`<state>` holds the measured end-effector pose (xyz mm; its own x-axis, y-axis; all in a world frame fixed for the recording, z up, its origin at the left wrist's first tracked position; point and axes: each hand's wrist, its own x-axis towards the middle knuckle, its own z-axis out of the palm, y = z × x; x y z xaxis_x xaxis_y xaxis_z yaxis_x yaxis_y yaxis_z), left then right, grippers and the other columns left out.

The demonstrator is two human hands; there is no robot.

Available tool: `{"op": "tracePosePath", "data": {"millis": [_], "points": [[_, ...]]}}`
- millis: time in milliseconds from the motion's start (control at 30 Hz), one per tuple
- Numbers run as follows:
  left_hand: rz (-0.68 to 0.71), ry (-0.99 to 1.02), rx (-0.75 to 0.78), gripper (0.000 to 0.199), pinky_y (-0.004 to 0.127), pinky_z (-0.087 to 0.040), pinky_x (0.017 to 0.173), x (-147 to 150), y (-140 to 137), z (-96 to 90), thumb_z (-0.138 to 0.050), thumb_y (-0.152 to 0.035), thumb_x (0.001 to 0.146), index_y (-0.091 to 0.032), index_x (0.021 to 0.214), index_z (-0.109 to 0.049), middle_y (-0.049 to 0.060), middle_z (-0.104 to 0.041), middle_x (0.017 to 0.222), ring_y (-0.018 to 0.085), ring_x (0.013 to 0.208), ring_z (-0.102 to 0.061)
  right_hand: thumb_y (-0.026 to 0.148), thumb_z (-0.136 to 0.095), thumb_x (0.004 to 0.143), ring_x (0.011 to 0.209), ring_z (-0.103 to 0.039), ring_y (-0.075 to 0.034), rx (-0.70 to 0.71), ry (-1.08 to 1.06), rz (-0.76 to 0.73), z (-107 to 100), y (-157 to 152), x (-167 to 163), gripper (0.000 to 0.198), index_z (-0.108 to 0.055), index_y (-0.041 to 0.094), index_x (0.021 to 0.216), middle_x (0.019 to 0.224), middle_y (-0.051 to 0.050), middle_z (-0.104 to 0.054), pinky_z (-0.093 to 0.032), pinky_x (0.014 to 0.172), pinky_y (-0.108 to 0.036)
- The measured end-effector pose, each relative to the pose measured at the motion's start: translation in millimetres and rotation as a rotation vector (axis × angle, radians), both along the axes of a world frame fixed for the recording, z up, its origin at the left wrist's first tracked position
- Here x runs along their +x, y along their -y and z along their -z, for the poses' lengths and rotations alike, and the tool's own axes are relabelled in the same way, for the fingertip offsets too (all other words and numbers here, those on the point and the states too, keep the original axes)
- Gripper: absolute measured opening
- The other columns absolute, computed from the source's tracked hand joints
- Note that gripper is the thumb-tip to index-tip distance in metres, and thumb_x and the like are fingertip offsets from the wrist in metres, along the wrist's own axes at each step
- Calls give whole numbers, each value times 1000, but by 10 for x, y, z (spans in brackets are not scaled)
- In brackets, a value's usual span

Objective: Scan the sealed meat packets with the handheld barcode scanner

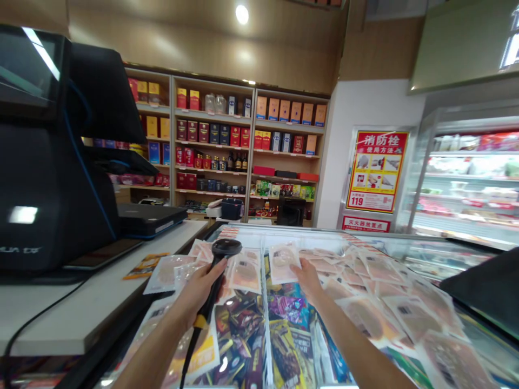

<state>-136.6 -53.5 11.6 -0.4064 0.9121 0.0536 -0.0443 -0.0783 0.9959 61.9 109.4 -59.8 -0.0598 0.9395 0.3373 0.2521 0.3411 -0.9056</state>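
My left hand [206, 283] is wrapped round the handle of a black barcode scanner [226, 248], whose head points up and away from me. From its lower end a cable hangs past a yellow collar. In my right hand [307, 276] is a clear flat food packet [281, 263], pinched at its right edge and raised above the freezer. Several similar packets [375, 319] lie overlapping on the glass to the right. More packets [166, 273] lie to the left, partly behind my left hand. Through the glass, colourful wrapped ice creams [239, 335] show in the freezer.
A black cash register [44, 162] stands on the white counter [81, 319] at the left. An orange packet [146, 266] lies near the counter's edge. Shelves [213, 113] of boxes line the back wall, and a refrigerated display [470, 178] is at the right.
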Motion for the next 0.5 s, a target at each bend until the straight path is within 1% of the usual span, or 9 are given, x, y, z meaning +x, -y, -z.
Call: {"op": "tracePosePath", "data": {"millis": [133,200,267,333,400,500], "points": [[-40,12,-38,34,18,-32,34,-233,118,31,-55,-48,57,-15,65,-48,-4,-49,45,7,35,-43,28,-40,64,68,-57,-17,-69,-55,-133,13,227,-415,29,-51,13,87,77,-5,-62,-42,55,-24],[-59,21,-37,35,18,-32,34,-327,176,52,-55,-48,57,-15,65,-48,-4,-49,45,7,35,-43,26,-39,65,68,-57,-16,-65,-10,-148,3,334,-619,29,-51,14,88,79,-5,-62,-42,56,-23],[-68,23,-29,35,18,-31,34,-398,230,72,-55,-48,57,-15,63,-47,-4,-49,46,7,35,-43,24,-39,65,72,-56,-16,-29,109,-88,-13,418,-786,29,-52,14,89,82,-5,-62,-41,61,-24],[-75,22,-25,35,18,-32,35,-444,272,86,-55,-48,57,-15,62,-47,-4,-49,47,7,35,-43,24,-40,66,78,-55,-18,23,245,8,-25,475,-901,31,-53,14,91,85,-7,-61,-40,68,-26],[-87,19,-36,35,18,-32,35,-463,294,94,-55,-49,57,-15,63,-47,-4,-49,46,7,35,-43,25,-40,67,83,-53,-19,61,351,81,-24,511,-964,33,-52,14,95,89,-8,-59,-38,73,-27],[-104,12,-56,35,18,-32,35,-444,288,103,-54,-49,56,-15,62,-47,-4,-49,46,7,35,-43,28,-41,67,91,-49,-21,74,470,159,0,539,-987,34,-52,16,97,93,-8,-57,-35,76,-31]]}}
